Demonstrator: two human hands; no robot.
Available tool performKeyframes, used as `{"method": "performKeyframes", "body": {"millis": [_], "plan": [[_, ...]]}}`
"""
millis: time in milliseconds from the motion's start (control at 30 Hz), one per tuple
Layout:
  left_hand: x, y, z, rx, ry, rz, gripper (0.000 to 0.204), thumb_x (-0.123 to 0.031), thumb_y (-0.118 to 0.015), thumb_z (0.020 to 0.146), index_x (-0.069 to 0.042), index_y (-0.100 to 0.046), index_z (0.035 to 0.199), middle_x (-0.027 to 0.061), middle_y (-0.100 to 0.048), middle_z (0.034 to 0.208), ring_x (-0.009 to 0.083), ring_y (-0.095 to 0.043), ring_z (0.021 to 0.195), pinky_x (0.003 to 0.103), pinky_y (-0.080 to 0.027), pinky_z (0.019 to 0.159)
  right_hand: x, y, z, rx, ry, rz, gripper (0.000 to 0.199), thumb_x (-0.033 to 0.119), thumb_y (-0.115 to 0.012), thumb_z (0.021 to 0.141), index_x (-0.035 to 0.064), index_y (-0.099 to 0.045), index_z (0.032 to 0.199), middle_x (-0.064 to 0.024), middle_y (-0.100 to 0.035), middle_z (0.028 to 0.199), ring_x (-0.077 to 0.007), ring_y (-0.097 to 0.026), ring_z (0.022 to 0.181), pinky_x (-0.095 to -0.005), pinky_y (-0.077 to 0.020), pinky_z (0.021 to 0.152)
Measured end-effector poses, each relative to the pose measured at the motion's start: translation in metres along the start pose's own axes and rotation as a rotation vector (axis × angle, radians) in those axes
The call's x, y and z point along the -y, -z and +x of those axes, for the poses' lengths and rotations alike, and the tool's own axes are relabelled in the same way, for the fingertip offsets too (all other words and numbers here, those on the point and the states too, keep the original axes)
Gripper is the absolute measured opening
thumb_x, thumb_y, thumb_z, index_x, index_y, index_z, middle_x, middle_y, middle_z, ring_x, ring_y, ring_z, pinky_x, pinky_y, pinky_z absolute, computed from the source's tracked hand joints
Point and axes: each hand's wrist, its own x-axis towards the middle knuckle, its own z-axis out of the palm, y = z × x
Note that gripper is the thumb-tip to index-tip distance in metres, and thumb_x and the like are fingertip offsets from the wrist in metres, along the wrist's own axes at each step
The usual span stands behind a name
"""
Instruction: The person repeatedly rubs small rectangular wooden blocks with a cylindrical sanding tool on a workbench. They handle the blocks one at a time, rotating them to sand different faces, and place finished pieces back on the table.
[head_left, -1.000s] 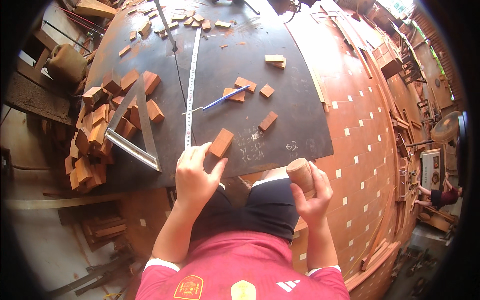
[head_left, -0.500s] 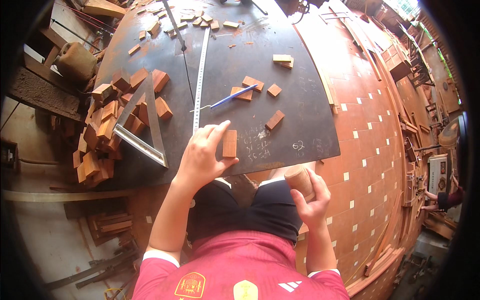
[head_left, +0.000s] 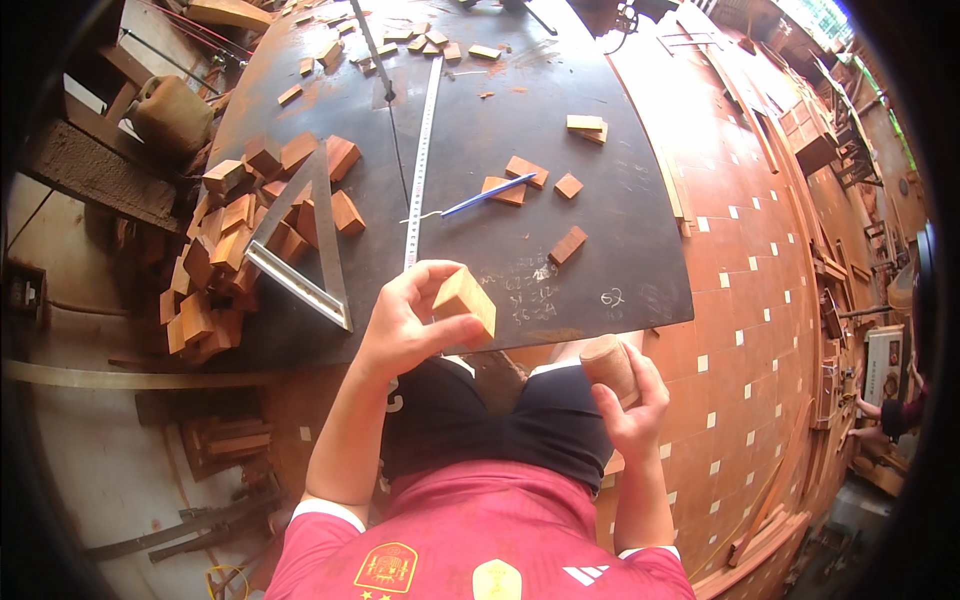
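Observation:
Between the thumb and fingers of my left hand (head_left: pixel 405 318) is a small wooden block (head_left: pixel 466 303), tilted above the near edge of the dark table (head_left: pixel 530 100). A pale yellowish face of it shows. My right hand (head_left: pixel 635 402) is closed around a light brown cylinder (head_left: pixel 609 368), apart from the block and just off the table's edge. Whether it is solid wood or a roll, I cannot tell. Beyond my left hand lies a white ruler strip (head_left: pixel 422 150). A blue pen (head_left: pixel 487 195) rests across two small wood pieces (head_left: pixel 505 192).
At the left a pile of reddish wood blocks (head_left: pixel 225 250) has a metal set square (head_left: pixel 328 240) leaning beside it. A thin blade (head_left: pixel 389 92) stands up from the table. Offcuts (head_left: pixel 420 42) lie at the far side. Another person (head_left: pixel 895 415) is at the far right.
My left hand has turned the block, so a paler face shows now, and brought it slightly nearer to me. The right hand keeps its hold on the cylinder. The view has shifted slightly.

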Motion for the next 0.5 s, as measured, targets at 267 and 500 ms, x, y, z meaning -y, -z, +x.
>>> {"method": "performKeyframes", "body": {"millis": [267,500], "plan": [[0.004,0.016,0.004,-0.188,0.071,0.090,0.053,-0.035,-0.082,0.100,0.005,-0.069,0.133,0.0072,-0.074,0.113,0.0134,-0.069,0.104,0.032,-0.056,0.094,-0.001,-0.003,-0.002,0.027,-0.026,-0.023,0.061,0.012,-0.091,0.080,-0.0084,-0.070,0.134,-0.0206,-0.076,0.116,-0.0305,-0.073,0.107,-0.0415,-0.0555,0.100],[-0.043,-0.003,0.083,-0.248,-0.180,0.850,0.085,-0.042,-0.095,0.077,0.008,-0.065,0.140,0.0267,-0.076,0.122,0.0333,-0.076,0.112,0.040,-0.059,0.099,-0.008,0.000,-0.015,0.003,-0.036,-0.023,0.062,0.013,-0.093,0.080,-0.0095,-0.069,0.133,-0.0225,-0.076,0.119,-0.0329,-0.074,0.111,-0.0421,-0.0562,0.102]]}}
